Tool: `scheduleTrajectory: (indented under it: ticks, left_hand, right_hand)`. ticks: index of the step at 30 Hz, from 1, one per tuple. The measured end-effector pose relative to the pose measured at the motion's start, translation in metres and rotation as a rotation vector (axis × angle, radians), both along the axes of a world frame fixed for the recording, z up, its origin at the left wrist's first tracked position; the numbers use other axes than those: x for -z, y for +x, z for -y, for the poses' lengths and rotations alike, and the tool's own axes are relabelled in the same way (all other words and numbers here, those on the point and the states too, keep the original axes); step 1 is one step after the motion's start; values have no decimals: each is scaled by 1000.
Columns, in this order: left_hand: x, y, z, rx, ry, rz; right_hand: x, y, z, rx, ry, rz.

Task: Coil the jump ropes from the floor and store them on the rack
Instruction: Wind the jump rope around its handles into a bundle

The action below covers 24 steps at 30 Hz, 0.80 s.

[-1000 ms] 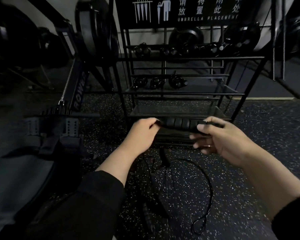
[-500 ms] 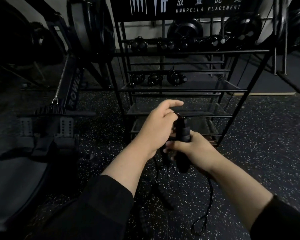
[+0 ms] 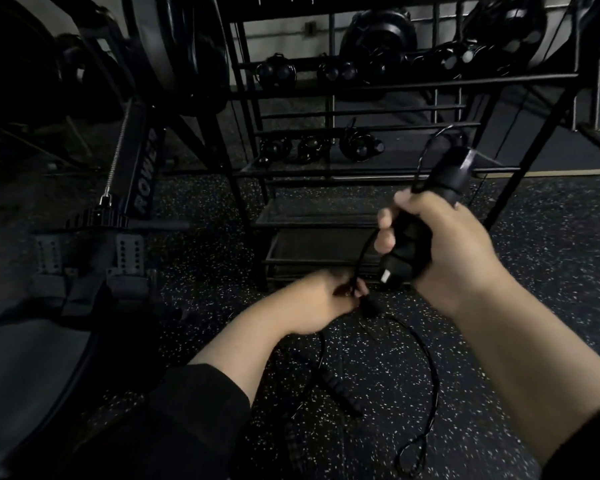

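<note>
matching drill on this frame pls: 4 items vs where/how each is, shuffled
Items:
1. right hand
2. left hand
3. loose rope
4. rack

States:
A. lying on the speckled floor
B. standing behind both hands
C. low down, pinching a thin cord
D. raised, wrapped round the black handles

Pairs: 1-D, 2-C, 3-A, 4-B
</note>
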State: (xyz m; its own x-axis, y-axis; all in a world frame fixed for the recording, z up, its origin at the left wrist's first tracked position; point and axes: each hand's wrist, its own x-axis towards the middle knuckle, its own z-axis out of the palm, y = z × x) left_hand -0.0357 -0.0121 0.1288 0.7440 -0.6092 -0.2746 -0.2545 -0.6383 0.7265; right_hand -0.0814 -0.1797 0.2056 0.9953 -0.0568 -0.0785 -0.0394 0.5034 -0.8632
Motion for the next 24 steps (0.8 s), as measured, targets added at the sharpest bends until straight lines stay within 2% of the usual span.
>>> scheduleTrajectory:
  ticks: [4,9,14,19,24]
  left_hand:
    - [10,7,-1,-108,144,29]
    - [-6,17,-1,-326,-40,50]
    - [-20,19,-1,-451,-291,100]
    - [-33,19,1,-523,-495,122]
    - [-44,15,0,-527,-610,87]
  right_hand:
    - [-8,4,12,89,36,56]
    - [-4,7,29,142,25,73]
    - [9,11,36,135,-250,-58]
    - [35,12,22,-37,-484,-209]
    - [69,16,-2,-208,-688,-302]
